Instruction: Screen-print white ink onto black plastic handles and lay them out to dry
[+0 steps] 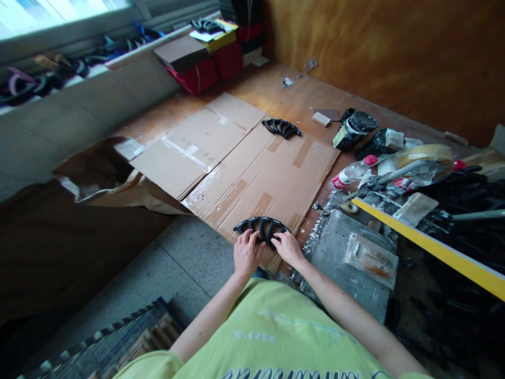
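Note:
At the near edge of the flattened cardboard point(252, 173), both my hands are on a black fan-shaped piece point(263, 223) with a curved outer rim and several spokes. My left hand point(248, 253) has its fingers curled onto the left side of the piece. The right side is pinched by my right hand point(289, 246). My fingertips hide parts of its lower edge. A second black fan-shaped piece point(281, 128) of like form lies farther back on the cardboard, away from both hands.
Right of the cardboard lie a plastic bottle point(353, 172) with a red cap, smeared black cups point(354, 129), a grey board point(335, 252) and a long yellow-edged strip point(430, 245). Red bundles point(197, 76) stand at the back left. A brown sack point(138, 192) hangs by the table's left edge.

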Available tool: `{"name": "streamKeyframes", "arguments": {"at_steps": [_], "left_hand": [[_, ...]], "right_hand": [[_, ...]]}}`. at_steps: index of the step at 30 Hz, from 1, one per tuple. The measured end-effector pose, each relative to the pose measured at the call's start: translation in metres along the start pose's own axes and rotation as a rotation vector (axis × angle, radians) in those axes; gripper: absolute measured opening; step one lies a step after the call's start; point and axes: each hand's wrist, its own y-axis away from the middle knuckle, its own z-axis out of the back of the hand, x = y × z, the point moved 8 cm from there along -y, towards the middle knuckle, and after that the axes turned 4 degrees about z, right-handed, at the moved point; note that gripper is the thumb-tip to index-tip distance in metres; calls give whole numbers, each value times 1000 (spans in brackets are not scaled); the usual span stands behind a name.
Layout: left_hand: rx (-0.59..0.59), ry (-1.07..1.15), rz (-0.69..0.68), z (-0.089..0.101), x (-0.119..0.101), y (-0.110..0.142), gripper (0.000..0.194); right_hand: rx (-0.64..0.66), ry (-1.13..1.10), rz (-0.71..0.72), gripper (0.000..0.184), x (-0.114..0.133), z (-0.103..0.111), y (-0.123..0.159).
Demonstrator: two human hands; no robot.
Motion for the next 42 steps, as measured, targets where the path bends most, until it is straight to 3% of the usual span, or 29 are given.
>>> {"name": "streamKeyframes", "arguments": {"at_steps": [3,6,12,15,18,21,27,29,31,33,35,38,42], "left_hand": [[110,-105,-17,-18,-20,2,57],[138,-203,22,-27,-28,-3,61],[92,-310,20,-23,-28,-17,51],[71,-325,-19,-14,-20,-46,51],[48,-323,-52,-4,-15,-104,51],[36,-312,-93,0,-23,-187,54],[85,-274,-104,-20,-66,-363,61],[107,-272,-105,-28,-81,-407,63],[112,-261,-103,-36,-90,-435,63],[69,-233,-117,-43,-94,-445,64],[-28,-193,-166,-47,-93,-436,68],[-161,-119,-264,-55,-83,-397,67],[-178,-44,-290,-64,-55,-342,63]], "right_hand": [[17,-44,1,37,-1,-1,3],[33,-89,9,37,-3,-1,2],[-7,-190,10,41,-4,-10,-1],[-105,-284,103,45,8,-12,-13],[-205,-298,195,54,21,-9,-32],[-216,-193,170,66,24,-10,-46],[7,45,20,61,16,-34,-50],[58,96,9,63,13,-46,-51],[93,124,2,68,10,-59,-53],[112,133,4,71,7,-70,-56],[108,137,15,71,5,-76,-57],[96,131,44,64,10,-69,-56],[1,55,131,57,26,-35,-50]]}}
